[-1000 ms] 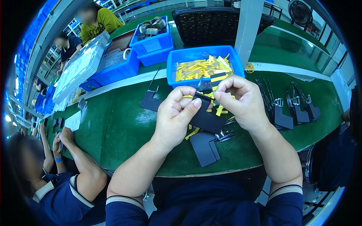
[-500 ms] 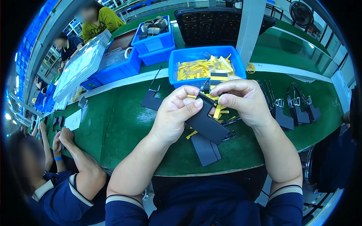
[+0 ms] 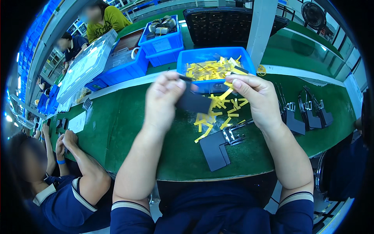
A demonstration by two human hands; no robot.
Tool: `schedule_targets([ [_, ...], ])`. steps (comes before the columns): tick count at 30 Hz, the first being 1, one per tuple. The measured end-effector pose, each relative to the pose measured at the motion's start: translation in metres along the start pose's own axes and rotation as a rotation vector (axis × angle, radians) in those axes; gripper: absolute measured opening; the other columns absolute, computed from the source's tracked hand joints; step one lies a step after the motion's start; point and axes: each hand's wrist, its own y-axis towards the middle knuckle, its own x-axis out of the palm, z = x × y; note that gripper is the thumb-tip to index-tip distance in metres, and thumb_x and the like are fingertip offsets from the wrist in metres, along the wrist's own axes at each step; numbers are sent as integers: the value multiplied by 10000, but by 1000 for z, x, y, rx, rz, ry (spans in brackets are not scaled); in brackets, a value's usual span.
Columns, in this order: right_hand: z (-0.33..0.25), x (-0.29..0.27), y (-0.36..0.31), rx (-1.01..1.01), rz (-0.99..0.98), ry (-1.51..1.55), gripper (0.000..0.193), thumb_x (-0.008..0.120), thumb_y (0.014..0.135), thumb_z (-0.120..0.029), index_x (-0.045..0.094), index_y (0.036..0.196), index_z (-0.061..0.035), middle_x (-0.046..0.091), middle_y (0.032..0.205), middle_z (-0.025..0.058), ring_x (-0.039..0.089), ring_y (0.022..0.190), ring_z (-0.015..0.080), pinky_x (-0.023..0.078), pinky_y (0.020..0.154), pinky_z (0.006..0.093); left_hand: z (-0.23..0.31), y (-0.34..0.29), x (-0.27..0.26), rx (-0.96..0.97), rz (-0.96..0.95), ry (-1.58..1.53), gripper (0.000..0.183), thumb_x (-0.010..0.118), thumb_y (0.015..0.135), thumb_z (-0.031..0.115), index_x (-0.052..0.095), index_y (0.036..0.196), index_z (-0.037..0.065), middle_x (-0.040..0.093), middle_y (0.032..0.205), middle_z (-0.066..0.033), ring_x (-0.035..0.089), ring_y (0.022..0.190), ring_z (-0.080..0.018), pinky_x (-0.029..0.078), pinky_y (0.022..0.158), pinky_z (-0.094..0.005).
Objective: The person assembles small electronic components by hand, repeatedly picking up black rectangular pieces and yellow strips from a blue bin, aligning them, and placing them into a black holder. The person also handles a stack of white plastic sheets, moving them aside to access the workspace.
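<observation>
My left hand [image 3: 160, 97] is closed on a flat dark-grey L-shaped piece [image 3: 198, 103], which is tilted and blurred by motion. Between the thumb and fingers of my right hand [image 3: 255, 95] is a yellow strip [image 3: 226, 93], hanging towards the lower left. The two hands are apart, above the near side of a blue bin [image 3: 206, 86] full of yellow strips. Under them, loose yellow strips [image 3: 233, 115] lie scattered on the green table. Nearer to me rest overlapping dark-grey L-shaped pieces [image 3: 212, 151] with metal contacts and black leads.
More dark pieces with leads [image 3: 295, 123] lie in a row at the right. Stacked blue bins [image 3: 163, 46] and leaning white trays [image 3: 83, 69] stand at the back left. A white post [image 3: 260, 35] rises behind the strip bin. A co-worker [image 3: 74, 195] sits at my left.
My hands, close together over the dark piece before, have moved apart. The left hand has carried the piece leftward. A yellow strip now stretches from my right hand.
</observation>
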Motion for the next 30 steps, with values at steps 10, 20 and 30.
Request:
schedule_targets([
  [10,-2,10,-4,49,24,114,574,650,782,5,416,1306,4,594,829,37,536,749,61,432,696,210,-4,34,-74,-225,305,1189,219,573,838,96,558,1023,-20,619,846,-88,615,794,-159,491,701,-269],
  [20,7,13,-10,82,-106,-52,468,709,723,-11,568,1170,-22,602,705,-3,521,647,36,435,624,204,7,-15,24,182,-245,620,286,655,789,62,581,1059,5,578,820,-18,555,774,-81,464,695,-218],
  [30,5,8,-4,-8,104,265,189,678,763,26,622,944,21,654,857,84,610,755,98,504,696,223,-7,-4,13,-322,-241,302,237,653,798,62,549,1004,9,587,783,-20,540,668,-65,441,599,-214],
])
